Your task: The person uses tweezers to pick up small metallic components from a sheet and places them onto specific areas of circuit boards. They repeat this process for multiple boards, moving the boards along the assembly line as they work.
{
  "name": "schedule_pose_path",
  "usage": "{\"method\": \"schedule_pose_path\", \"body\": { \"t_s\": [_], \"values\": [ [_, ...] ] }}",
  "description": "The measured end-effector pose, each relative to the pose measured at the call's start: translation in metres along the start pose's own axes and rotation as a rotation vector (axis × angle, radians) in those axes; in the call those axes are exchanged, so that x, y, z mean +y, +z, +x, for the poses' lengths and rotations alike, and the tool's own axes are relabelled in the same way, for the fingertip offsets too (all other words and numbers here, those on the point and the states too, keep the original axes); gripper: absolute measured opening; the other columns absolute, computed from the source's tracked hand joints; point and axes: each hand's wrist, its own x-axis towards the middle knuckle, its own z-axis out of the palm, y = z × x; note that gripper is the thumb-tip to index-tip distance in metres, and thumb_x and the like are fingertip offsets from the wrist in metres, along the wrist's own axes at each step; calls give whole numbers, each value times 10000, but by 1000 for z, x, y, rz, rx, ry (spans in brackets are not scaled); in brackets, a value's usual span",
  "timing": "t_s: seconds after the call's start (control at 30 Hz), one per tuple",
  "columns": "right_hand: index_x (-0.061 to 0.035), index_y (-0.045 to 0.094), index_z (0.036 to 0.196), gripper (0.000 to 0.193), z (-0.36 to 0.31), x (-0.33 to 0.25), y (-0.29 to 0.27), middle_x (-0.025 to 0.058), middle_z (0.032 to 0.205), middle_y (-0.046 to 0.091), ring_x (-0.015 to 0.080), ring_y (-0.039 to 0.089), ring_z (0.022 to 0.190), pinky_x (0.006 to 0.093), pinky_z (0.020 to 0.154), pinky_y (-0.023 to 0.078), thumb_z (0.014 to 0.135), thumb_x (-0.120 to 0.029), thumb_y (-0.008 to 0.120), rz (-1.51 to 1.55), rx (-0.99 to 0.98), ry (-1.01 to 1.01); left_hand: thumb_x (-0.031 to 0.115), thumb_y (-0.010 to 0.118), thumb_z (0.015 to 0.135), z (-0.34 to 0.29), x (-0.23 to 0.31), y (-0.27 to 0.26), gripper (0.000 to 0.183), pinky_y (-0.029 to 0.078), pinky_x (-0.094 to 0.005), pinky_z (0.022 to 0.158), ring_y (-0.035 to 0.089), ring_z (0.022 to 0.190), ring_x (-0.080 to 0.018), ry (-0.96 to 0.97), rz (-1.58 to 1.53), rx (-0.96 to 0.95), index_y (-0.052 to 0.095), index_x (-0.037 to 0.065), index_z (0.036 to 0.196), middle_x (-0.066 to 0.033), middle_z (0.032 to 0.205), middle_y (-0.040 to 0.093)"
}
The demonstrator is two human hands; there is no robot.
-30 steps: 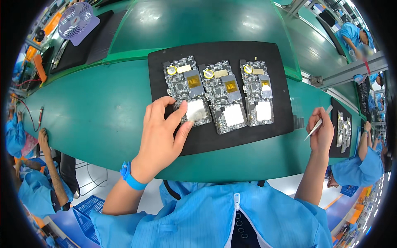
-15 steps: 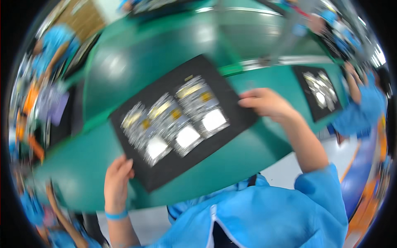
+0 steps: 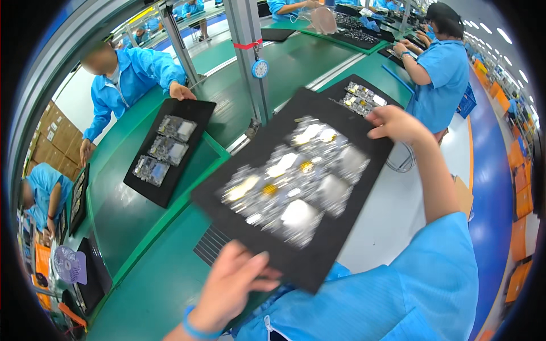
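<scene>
My right hand [image 3: 395, 126] grips the upper right edge of a black flat sheet [image 3: 296, 111], its thumb on top. The sheet is raised in front of me and tilted. On it lie three flat circuit-board-like assemblies [image 3: 307, 176], silvery with yellow patches and white blocks, blurred by motion. At the sheet's lower left edge is my left hand [image 3: 230, 287], a blue band on its wrist. Its thumb and fingers are apart, with the fingertips close to or touching the edge.
A green workbench [image 3: 148, 290] lies beneath, with a dark slotted panel [image 3: 211, 245] on it. Across the green divider, a co-worker [image 3: 122, 74] touches another loaded black sheet [image 3: 196, 108]. A metal post [image 3: 247, 62] stands ahead. Another loaded sheet [image 3: 387, 98] lies beyond mine, near a second co-worker [image 3: 441, 74].
The view has swung up and to the right. The black sheet has turned counter-clockwise and come nearer. My left hand's fingers have spread from their pinch on its edge; my right hand keeps hold.
</scene>
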Motion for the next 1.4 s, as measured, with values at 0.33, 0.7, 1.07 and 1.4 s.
{"method": "schedule_pose_path", "body": {
  "t_s": [0.33, 0.7, 1.07, 1.4],
  "values": [
    [-34, 616, 933, 274, 138, 233, -112, 225, 925, 638, 388, 609, 942, 456, 805, 487, 709, -181, 674, -640, 687, 160, 213, 536, 929, 256, -9, 127, 531, 460, -383, 902, 572, 1062, -224, 135, -159, -491, 316, 56, 1386, -64, 1329, 468],
    [3, 625, 1049, 331, 98, 137, -49, 167, 924, 667, 267, 644, 787, 370, 714, 492, 887, -282, 579, -312, 744, -79, 42, 554, 730, 141, 48, -138, 82, 549, -426, 606, 666, 706, -339, 329, 2001, 871, 609, -14, 755, -188, 754, 650],
    [-46, 560, 779, 592, 22, -97, 138, 49, 575, 503, 96, 413, 432, 215, 416, 315, 972, -546, 309, 816, -269, 43, 126, 617, 743, 16, 15, -182, 190, 497, -399, 559, 606, 687, -298, 433, 2149, 661, 549, 19, 886, -139, 828, 625],
    [-80, 506, 822, 293, 35, -87, 182, 14, 624, 562, 65, 520, 501, 181, 462, 370, 835, -287, 712, 804, -280, 14, 54, 690, 682, -105, -40, -93, 359, 537, -383, 694, 632, 818, -318, 352, 1807, 330, 595, -48, 1013, -179, 943, 636]
  ]
}}
